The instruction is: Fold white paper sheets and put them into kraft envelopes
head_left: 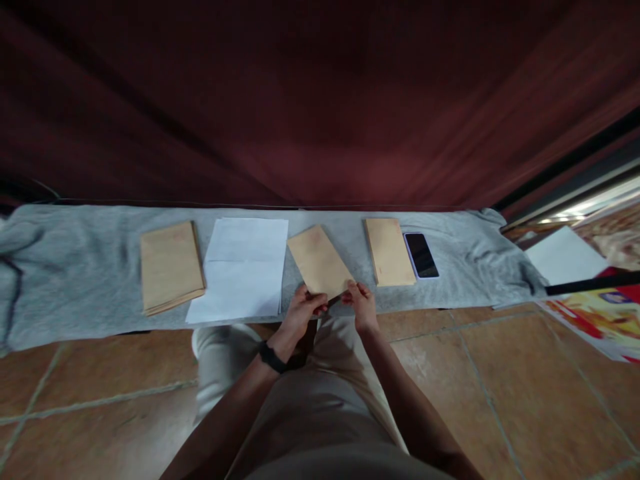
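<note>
A brown paper envelope lies tilted over the front part of the grey cloth, its near end between my two hands. My left hand pinches its near left corner, with a dark band on the wrist. At the near right corner my right hand grips the same envelope between thumb and fingers. To the left are white paper sheets and, beyond them, a stack of brown envelopes. Another stack of brown envelopes sits to the right. Whether anything is inside the held envelope is hidden.
A phone with a dark screen lies right of the right-hand stack. Grey cloth covers the narrow surface, and a dark red curtain-like sheet rises behind it. A colourful printed box or sheet is at the far right, above the tiled floor.
</note>
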Demonstrator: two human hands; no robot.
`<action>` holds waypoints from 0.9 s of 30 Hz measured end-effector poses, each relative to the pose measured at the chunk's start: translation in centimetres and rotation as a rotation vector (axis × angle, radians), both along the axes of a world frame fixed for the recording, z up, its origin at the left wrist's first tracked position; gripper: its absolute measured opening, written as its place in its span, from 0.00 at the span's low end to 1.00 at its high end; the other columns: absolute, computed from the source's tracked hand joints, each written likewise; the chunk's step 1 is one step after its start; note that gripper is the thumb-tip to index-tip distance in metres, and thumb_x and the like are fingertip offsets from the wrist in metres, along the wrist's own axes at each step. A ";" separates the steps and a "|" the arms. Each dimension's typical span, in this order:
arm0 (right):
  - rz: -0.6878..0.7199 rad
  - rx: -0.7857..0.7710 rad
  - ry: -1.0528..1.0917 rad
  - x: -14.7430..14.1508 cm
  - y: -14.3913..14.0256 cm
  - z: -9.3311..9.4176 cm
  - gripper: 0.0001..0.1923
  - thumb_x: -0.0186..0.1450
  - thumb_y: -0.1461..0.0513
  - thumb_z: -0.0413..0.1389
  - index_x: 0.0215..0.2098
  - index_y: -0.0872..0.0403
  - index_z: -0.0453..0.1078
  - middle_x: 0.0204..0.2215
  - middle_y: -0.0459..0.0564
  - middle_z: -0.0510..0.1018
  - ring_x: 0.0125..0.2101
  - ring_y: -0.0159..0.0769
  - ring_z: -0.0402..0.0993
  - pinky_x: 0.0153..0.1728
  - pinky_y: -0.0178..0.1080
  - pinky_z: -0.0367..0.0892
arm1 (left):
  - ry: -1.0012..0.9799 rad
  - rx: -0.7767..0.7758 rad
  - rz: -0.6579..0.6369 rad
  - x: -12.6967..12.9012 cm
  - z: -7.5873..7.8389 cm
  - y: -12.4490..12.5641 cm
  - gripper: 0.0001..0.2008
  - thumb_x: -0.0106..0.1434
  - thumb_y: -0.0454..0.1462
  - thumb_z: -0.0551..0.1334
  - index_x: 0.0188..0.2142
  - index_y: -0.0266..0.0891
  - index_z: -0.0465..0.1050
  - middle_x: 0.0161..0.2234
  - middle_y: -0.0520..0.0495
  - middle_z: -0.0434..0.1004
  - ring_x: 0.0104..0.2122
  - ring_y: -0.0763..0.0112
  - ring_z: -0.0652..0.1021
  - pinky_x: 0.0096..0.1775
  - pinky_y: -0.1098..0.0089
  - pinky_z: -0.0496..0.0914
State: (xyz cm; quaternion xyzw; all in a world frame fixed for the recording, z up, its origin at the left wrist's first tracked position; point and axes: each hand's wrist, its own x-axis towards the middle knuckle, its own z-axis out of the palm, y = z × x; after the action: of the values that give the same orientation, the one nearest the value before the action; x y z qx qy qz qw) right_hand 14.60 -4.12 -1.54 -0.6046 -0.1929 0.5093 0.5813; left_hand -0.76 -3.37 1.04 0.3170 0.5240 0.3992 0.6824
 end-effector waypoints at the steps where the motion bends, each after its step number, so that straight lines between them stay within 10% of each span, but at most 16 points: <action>1: -0.005 -0.006 -0.014 0.3 0.0 -0.2 0.25 0.49 0.42 0.67 0.25 0.53 0.70 0.17 0.42 0.73 0.19 0.32 0.70 0.22 0.35 0.69 | -0.001 0.005 -0.009 0.0 0.1 -0.1 0.18 0.48 0.38 0.72 0.37 0.38 0.71 0.23 0.55 0.75 0.20 0.77 0.72 0.23 0.75 0.64; 7: 0.073 0.043 -0.258 1.4 -0.7 -1.2 0.22 0.59 0.44 0.59 0.32 0.54 0.74 0.25 0.47 0.77 0.24 0.36 0.73 0.26 0.39 0.73 | 0.002 0.039 -0.003 -0.4 0.9 0.0 0.23 0.49 0.38 0.72 0.43 0.38 0.70 0.23 0.57 0.74 0.19 0.79 0.70 0.22 0.76 0.62; 13: 0.233 0.396 -1.008 1.3 -2.5 -0.2 0.18 0.71 0.60 0.50 0.57 0.50 0.72 0.51 0.57 0.75 0.54 0.45 0.71 0.56 0.50 0.69 | 0.008 0.081 0.059 0.0 1.9 0.5 0.25 0.47 0.36 0.70 0.45 0.40 0.67 0.22 0.58 0.74 0.17 0.78 0.69 0.19 0.75 0.60; 18: 0.430 0.471 -1.286 0.6 -3.1 0.9 0.23 0.71 0.65 0.50 0.63 0.48 0.69 0.53 0.57 0.74 0.54 0.46 0.70 0.55 0.49 0.70 | -0.007 0.104 0.050 0.7 2.8 0.2 0.24 0.49 0.38 0.72 0.45 0.40 0.68 0.22 0.57 0.74 0.16 0.78 0.70 0.18 0.76 0.60; 22: 0.365 0.433 -1.195 0.7 -2.5 1.9 0.21 0.72 0.65 0.49 0.57 0.48 0.75 0.46 0.56 0.78 0.47 0.43 0.74 0.50 0.45 0.72 | -0.102 0.101 0.042 0.7 3.7 0.1 0.27 0.55 0.48 0.72 0.50 0.40 0.70 0.27 0.52 0.78 0.22 0.74 0.76 0.22 0.75 0.66; 27: 0.065 0.364 -0.598 0.4 -1.3 3.0 0.11 0.68 0.56 0.57 0.40 0.50 0.81 0.36 0.49 0.78 0.34 0.36 0.74 0.36 0.39 0.77 | -0.078 0.078 0.085 0.3 3.6 0.1 0.29 0.57 0.52 0.71 0.52 0.40 0.73 0.39 0.44 0.82 0.37 0.66 0.81 0.34 0.70 0.75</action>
State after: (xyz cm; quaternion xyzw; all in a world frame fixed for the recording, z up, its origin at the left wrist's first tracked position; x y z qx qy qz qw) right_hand 14.96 -5.38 1.41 -0.6071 -0.4614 0.2850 0.5808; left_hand -0.43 -3.23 4.65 0.3048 0.4939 0.4600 0.6719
